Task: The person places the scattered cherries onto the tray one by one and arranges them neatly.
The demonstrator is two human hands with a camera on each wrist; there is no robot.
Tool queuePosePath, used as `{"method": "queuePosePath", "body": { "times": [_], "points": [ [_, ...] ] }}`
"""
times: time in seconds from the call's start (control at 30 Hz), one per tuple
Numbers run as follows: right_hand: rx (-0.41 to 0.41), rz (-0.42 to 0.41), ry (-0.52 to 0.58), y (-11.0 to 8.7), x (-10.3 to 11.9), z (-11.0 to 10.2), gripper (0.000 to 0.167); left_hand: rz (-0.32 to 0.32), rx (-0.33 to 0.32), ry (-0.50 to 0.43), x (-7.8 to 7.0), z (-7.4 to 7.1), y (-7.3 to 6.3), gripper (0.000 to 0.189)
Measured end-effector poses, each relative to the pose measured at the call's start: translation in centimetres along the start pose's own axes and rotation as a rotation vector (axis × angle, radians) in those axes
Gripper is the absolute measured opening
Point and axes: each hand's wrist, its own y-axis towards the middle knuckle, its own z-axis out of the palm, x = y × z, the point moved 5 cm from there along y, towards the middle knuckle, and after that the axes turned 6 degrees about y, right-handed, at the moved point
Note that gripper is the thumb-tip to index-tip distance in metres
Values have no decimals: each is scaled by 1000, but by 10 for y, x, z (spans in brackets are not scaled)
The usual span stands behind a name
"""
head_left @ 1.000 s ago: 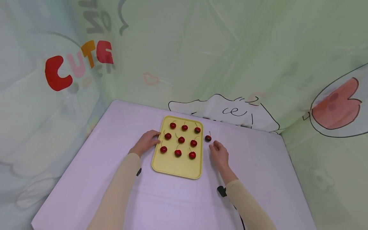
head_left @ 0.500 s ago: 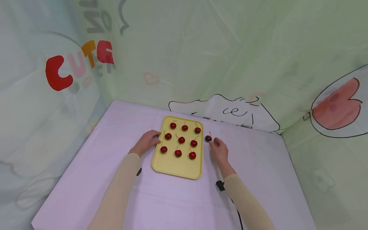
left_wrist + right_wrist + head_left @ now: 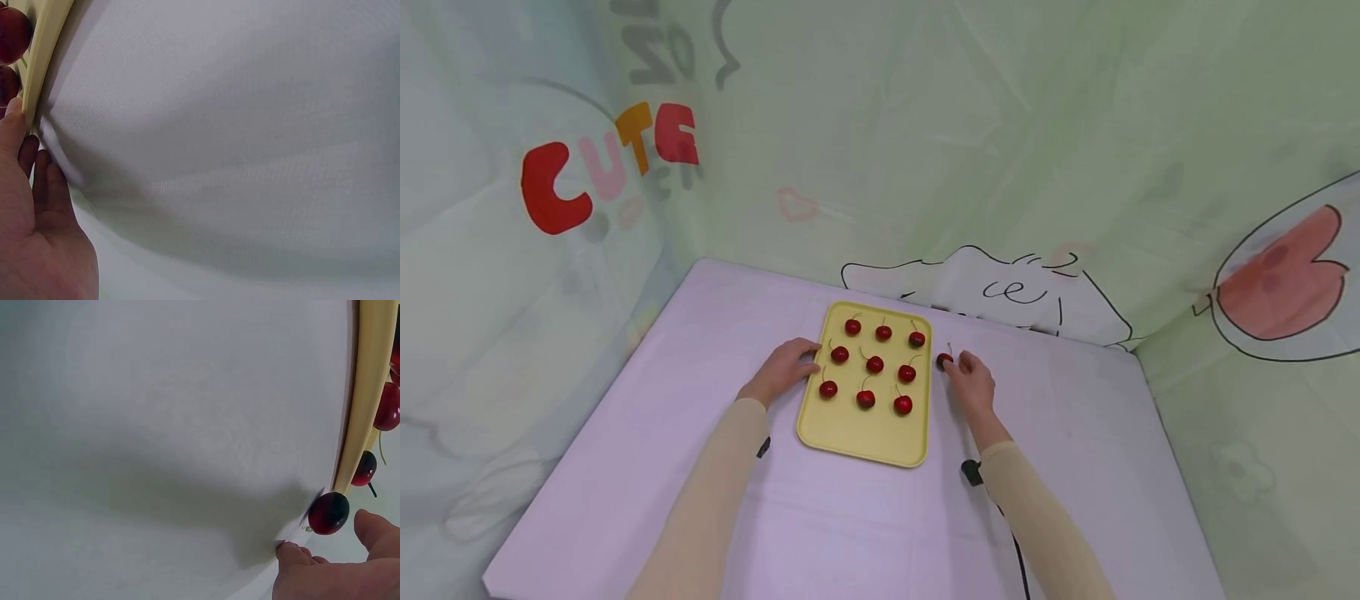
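A yellow tray (image 3: pixel 865 433) lies on the table, bearing rows of red cherries (image 3: pixel 875 364) with thin stems. At its left edge my left hand (image 3: pixel 784 367) holds the rim; the left wrist view has the thumb over the tray rim (image 3: pixel 42 56) and the fingers against its outer side. One dark red cherry (image 3: pixel 943 360) sits on the table just outside the tray's right edge. My right hand (image 3: pixel 973 385) is right beside it. In the right wrist view, thumb and fingers stand apart around this loose cherry (image 3: pixel 329 513), with a gap on the thumb side.
A pale lilac cloth (image 3: pixel 1060 417) covers the table. Printed fabric walls (image 3: pixel 970 150) rise behind it and at both sides. A black wrist camera (image 3: pixel 972 472) with a cable hangs at the right forearm.
My right hand has moved slightly forward and left, bringing its thumb up to the loose cherry. The left hand and the tray keep their places.
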Motion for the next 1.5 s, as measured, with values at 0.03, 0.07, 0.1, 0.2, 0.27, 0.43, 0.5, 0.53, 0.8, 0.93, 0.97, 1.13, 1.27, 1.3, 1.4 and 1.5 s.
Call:
{"method": "queuePosePath", "body": {
  "times": [0.03,0.07,0.1,0.2,0.27,0.43,0.5,0.53,0.8,0.93,0.97,1.13,1.27,1.3,1.4,1.5],
  "points": [
    [1,-2,0,1,0,1,64,2,-2,0,0,0,0,45],
    [2,-6,-1,2,1,1,63,4,-3,1,-1,-1,0,45],
    [2,-6,0,3,1,2,63,6,-4,0,-1,-1,-1,45],
    [-1,-15,-15,5,2,3,63,6,-4,-1,-2,-2,-1,45],
    [-3,-19,-19,5,4,4,62,1,-3,-1,-2,-2,-1,45],
    [-10,-26,-9,1,11,4,61,-5,-1,5,-1,-1,-1,45],
    [-12,-28,-8,0,13,5,61,-7,2,5,0,-1,-1,45],
    [-12,-29,-11,0,14,5,61,-7,4,2,0,-1,-1,45],
    [-12,-54,-50,6,11,8,58,29,-30,-22,-3,-5,-6,43],
    [-20,-78,-80,6,11,7,54,29,-24,-25,-3,-3,-6,43],
    [-21,-78,-85,6,11,7,54,19,-14,-36,-2,-2,-5,44],
    [-30,-81,-108,9,10,8,54,2,-10,-12,-2,-1,-4,45],
    [-41,-103,-134,11,10,10,53,-2,-9,-5,-2,-1,-4,44],
    [-44,-108,-137,11,10,10,53,-3,-7,-5,-2,-1,-4,45],
    [-51,-126,-148,13,11,11,52,0,-8,-7,-3,-2,-4,45],
    [-59,-147,-154,13,11,12,51,-3,-5,-12,-4,-2,-3,45]
  ]
}}
